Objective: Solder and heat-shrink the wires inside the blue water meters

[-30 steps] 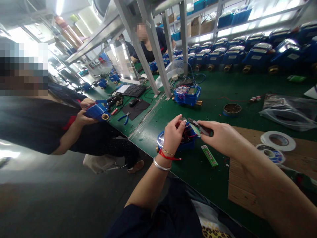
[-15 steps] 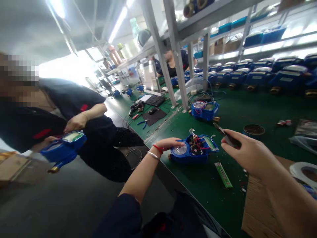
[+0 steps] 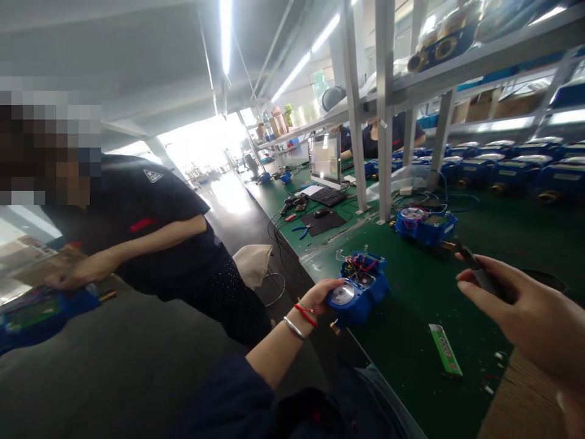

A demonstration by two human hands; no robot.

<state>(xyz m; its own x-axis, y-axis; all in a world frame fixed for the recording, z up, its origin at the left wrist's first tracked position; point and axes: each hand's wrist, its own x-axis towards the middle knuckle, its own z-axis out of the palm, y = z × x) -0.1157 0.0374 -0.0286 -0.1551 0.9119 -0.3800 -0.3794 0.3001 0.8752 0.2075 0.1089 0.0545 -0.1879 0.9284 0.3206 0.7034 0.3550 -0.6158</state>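
My left hand (image 3: 320, 297) is closed on the near end of a blue water meter (image 3: 359, 299), beside its round clear dial. The meter is tilted up at the bench's edge, its housing uncovered, with red and dark wires showing inside. My right hand (image 3: 512, 305) is closed around a slim dark grey tool, which looks like a utility knife (image 3: 479, 268). Its tip points up and away, near a second blue meter (image 3: 425, 225) on the bench but apart from it. A green-and-white packet (image 3: 445, 350) lies between my hands.
At the left a co-worker (image 3: 150, 225) holds another blue meter (image 3: 41, 317). Metal shelf posts (image 3: 384, 110) rise from the green bench (image 3: 411, 396). Beyond are a monitor (image 3: 325, 158), keyboard (image 3: 329, 196) and blue pliers (image 3: 301, 231). Rows of meters (image 3: 516, 174) stand back right; cardboard (image 3: 516, 396) lies near right.
My left hand has tilted the meter up, and its open compartment now faces more away. The view has swung left. The co-worker's meter has shifted to the left and turned.
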